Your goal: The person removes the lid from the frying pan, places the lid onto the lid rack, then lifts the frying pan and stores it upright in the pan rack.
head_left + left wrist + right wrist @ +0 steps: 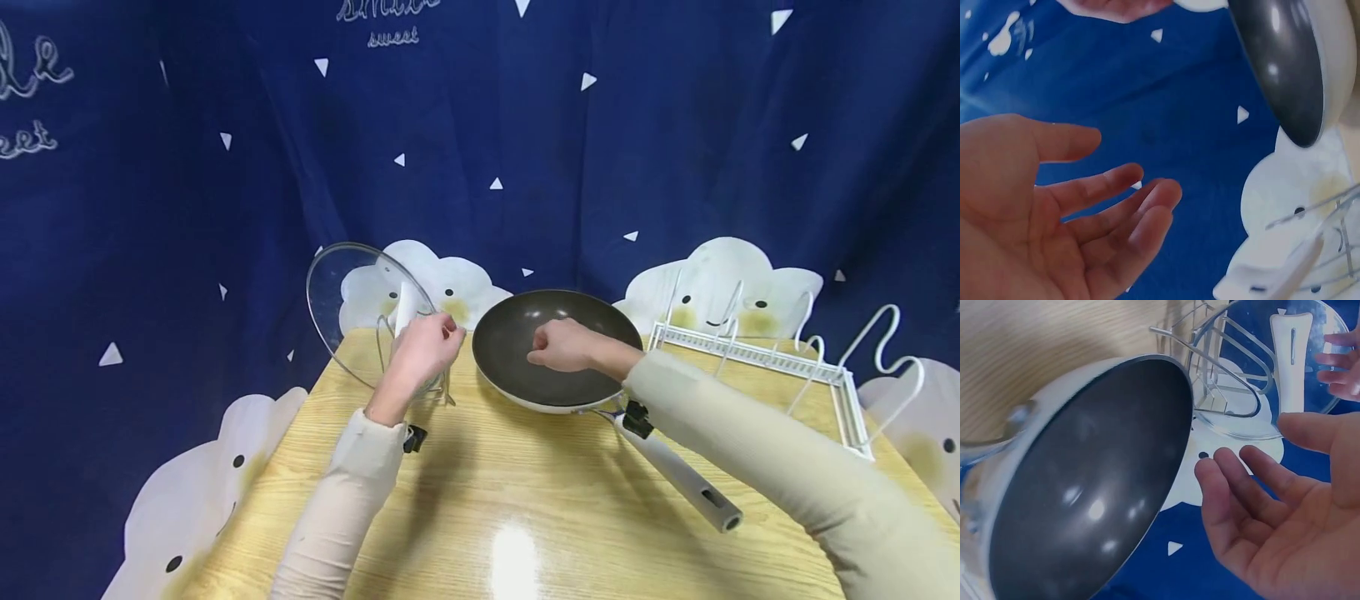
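A dark-coated frying pan (510, 358) with a pale outside lies on the table, its light handle (678, 475) pointing toward the front right. Over the pan hovers my right hand (570, 345), fingers loosely bent and holding nothing, as the right wrist view confirms. To the left, a clear glass lid (337, 287) with a white handle (1291, 362) stands tilted in a metal wire rack (1210, 356). My left hand (429, 346) hangs in front of that rack and overlaps it in the head view. In the left wrist view its fingers (1125, 247) are relaxed around nothing.
A white wire rack (757, 354) with upright wavy prongs stands at the table's right side. Behind and beside the wooden table (465, 508) hangs a dark blue cloth (480, 108) printed with triangles and smiling clouds.
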`<state>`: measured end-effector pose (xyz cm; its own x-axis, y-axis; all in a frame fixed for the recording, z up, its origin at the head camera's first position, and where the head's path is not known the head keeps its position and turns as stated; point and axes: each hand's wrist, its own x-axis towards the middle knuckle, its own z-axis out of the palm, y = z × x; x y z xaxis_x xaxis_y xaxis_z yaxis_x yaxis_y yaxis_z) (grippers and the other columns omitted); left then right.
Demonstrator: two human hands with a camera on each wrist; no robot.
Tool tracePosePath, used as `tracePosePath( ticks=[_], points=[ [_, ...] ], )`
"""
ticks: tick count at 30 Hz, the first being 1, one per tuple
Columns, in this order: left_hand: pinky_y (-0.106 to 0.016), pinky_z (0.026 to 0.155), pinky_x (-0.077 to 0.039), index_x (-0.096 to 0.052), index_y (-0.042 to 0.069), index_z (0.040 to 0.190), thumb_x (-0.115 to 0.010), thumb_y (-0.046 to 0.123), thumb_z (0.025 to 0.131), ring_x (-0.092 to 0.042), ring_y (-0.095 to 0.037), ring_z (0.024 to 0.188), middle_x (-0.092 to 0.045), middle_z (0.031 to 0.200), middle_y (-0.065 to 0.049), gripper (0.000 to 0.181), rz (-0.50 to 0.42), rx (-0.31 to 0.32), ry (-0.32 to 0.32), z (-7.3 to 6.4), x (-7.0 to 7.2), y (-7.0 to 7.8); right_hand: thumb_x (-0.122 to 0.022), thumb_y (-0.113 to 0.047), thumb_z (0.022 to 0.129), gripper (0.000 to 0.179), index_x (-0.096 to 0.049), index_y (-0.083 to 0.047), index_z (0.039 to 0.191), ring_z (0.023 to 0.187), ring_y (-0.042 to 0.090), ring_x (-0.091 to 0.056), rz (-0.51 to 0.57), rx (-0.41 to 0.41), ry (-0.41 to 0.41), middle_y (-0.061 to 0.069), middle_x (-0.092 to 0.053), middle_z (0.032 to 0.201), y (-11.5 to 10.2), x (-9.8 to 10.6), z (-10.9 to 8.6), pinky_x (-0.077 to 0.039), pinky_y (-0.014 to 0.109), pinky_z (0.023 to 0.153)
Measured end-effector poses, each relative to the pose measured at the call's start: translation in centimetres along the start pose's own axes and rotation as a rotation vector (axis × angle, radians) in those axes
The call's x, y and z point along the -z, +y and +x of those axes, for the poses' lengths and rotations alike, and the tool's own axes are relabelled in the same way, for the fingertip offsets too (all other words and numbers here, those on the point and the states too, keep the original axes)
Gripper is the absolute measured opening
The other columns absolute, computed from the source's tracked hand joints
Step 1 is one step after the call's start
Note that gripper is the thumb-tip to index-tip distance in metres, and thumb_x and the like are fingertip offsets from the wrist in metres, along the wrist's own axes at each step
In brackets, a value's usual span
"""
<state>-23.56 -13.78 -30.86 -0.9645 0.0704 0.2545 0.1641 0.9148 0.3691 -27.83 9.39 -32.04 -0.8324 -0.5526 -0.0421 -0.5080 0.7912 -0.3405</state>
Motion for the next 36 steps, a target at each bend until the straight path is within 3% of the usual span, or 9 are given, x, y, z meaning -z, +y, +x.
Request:
tracePosePath(
  ticks=[3,7,15,23,27,30,33,35,36],
  points=[
    [-0.039,0.066,-0.050,-0.066,0.011,0.100,-0.053,0.032,0.093,-0.062,-0.024,0.086,-0.067,0.098,-0.007,0.025,0.013,-0.041,-0.064,0.0,-0.9,0.9,-0.059,-0.027,0.088,0.018,-0.065,-0.014,0.078,0.068,0.015,-0.053,0.001,0.001,0.006,-0.004,-0.059,0.070,1.1,0.1,-1.8,-0.045,0.032,0.067],
    [-0.036,0.066,-0.049,-0.064,0.009,0.100,-0.054,0.031,0.093,-0.061,-0.023,0.083,-0.066,0.097,-0.008,0.025,0.019,-0.099,-0.128,0.2,-2.1,1.6,-0.058,-0.027,0.090,0.018,-0.066,-0.012,0.083,0.073,0.016,-0.056,0.012,0.009,-0.004,-0.004,-0.061,0.076,2.4,0.5,-4.5,-0.046,0.035,0.071],
    [-0.036,0.073,-0.049,-0.061,0.009,0.096,-0.050,0.035,0.095,-0.060,-0.022,0.085,-0.063,0.095,-0.007,0.028,-0.013,-0.175,-0.234,-0.6,-4.9,2.8,-0.058,-0.026,0.091,0.019,-0.063,-0.007,0.090,0.066,0.013,-0.052,0.117,-0.019,-0.016,-0.002,-0.061,0.077,5.3,0.6,-8.8,-0.045,0.031,0.062],
    [-0.030,0.065,-0.047,-0.062,0.010,0.096,-0.044,0.040,0.098,-0.057,-0.014,0.073,-0.060,0.082,0.001,0.035,-0.140,-0.207,-0.349,-1.8,-9.0,4.7,-0.059,-0.028,0.092,0.022,-0.064,-0.006,0.094,0.075,0.012,-0.056,0.175,-0.056,-0.042,-0.003,-0.062,0.082,7.2,-0.3,-12.4,-0.048,0.031,0.065],
    [-0.029,0.066,-0.048,-0.062,0.008,0.101,-0.037,0.045,0.099,-0.059,-0.016,0.076,-0.062,0.085,-0.002,0.045,-0.220,-0.185,-0.464,-2.3,-11.4,6.1,-0.057,-0.030,0.093,0.025,-0.062,-0.006,0.095,0.071,0.012,-0.055,0.198,-0.104,-0.068,-0.002,-0.060,0.082,8.1,-0.9,-14.1,-0.047,0.032,0.061],
    [-0.033,0.076,-0.050,-0.061,0.003,0.112,-0.034,0.050,0.099,-0.061,-0.021,0.092,-0.064,0.102,-0.008,0.055,-0.301,-0.101,-0.535,-2.8,-13.1,7.3,-0.055,-0.032,0.095,0.028,-0.059,-0.005,0.096,0.065,0.015,-0.052,0.298,-0.182,-0.112,0.004,-0.057,0.078,8.4,-1.5,-15.3,-0.047,0.032,0.054],
    [-0.037,0.091,-0.047,-0.059,0.004,0.125,-0.033,0.054,0.098,-0.056,-0.025,0.113,-0.060,0.123,-0.010,0.062,-0.385,-0.019,-0.580,-3.4,-14.6,8.6,-0.053,-0.036,0.095,0.032,-0.056,-0.004,0.098,0.065,0.019,-0.051,0.430,-0.287,-0.141,0.009,-0.052,0.079,8.6,-2.1,-16.5,-0.049,0.034,0.050],
    [-0.039,0.095,-0.045,-0.059,0.007,0.127,-0.034,0.056,0.096,-0.053,-0.026,0.118,-0.057,0.129,-0.008,0.063,-0.443,0.024,-0.608,-3.8,-15.5,9.5,-0.051,-0.039,0.096,0.037,-0.054,-0.003,0.099,0.071,0.021,-0.053,0.486,-0.344,-0.141,0.011,-0.052,0.083,8.8,-2.4,-17.2,-0.051,0.036,0.052],
    [-0.039,0.093,-0.046,-0.062,0.005,0.122,-0.034,0.057,0.096,-0.057,-0.025,0.110,-0.061,0.121,-0.008,0.064,-0.477,0.040,-0.629,-3.9,-15.9,10.0,-0.049,-0.040,0.097,0.039,-0.053,-0.001,0.101,0.074,0.022,-0.054,0.516,-0.367,-0.140,0.011,-0.052,0.085,8.8,-2.6,-17.6,-0.052,0.037,0.053]
  ],
)
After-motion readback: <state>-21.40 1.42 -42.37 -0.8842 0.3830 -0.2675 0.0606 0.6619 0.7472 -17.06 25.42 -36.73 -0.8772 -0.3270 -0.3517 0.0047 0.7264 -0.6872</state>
